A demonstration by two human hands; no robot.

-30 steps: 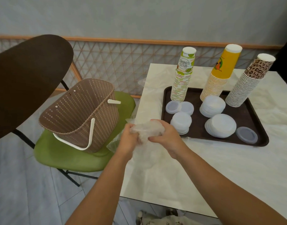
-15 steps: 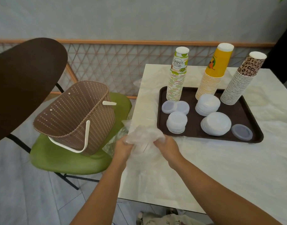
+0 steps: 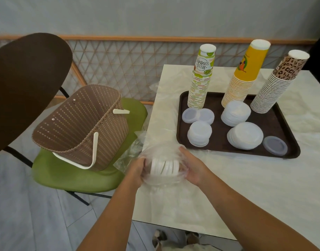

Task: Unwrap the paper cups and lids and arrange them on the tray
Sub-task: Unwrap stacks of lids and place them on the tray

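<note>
Both hands meet at the near left corner of the pale table (image 3: 246, 187), holding a stack of white lids (image 3: 164, 166) that lies on its side inside a clear plastic wrapper (image 3: 161, 147). The left hand (image 3: 136, 169) has its fingers curled round the left end of the stack through the film, and the right hand (image 3: 191, 166) cups the right end, its fingers bent round the plastic. The wrapper bunches up loosely above the lids and trails off the table's left edge toward the chair. Farther back and to the right sits a dark brown tray (image 3: 289, 151). Along its far side stand three tall stacks of upturned paper cups: a lime-print stack (image 3: 200, 82) on the left, a yellow stack (image 3: 244, 78) in the middle and a leopard-print stack (image 3: 276, 84) on the right, the last two leaning to the right. In front of them on the tray lie unwrapped lids: two small translucent ones (image 3: 198, 115) overlapping each other, a small pile (image 3: 199, 134) just nearer, two larger piles (image 3: 244, 134) in the middle, and one single lid (image 3: 275, 145) near the tray's right near corner. Left of the table, a brown woven basket (image 3: 79, 127) with a cream handle rests tilted on a green chair seat (image 3: 74, 176), beside a dark brown chair back (image 3: 25, 84).
</note>
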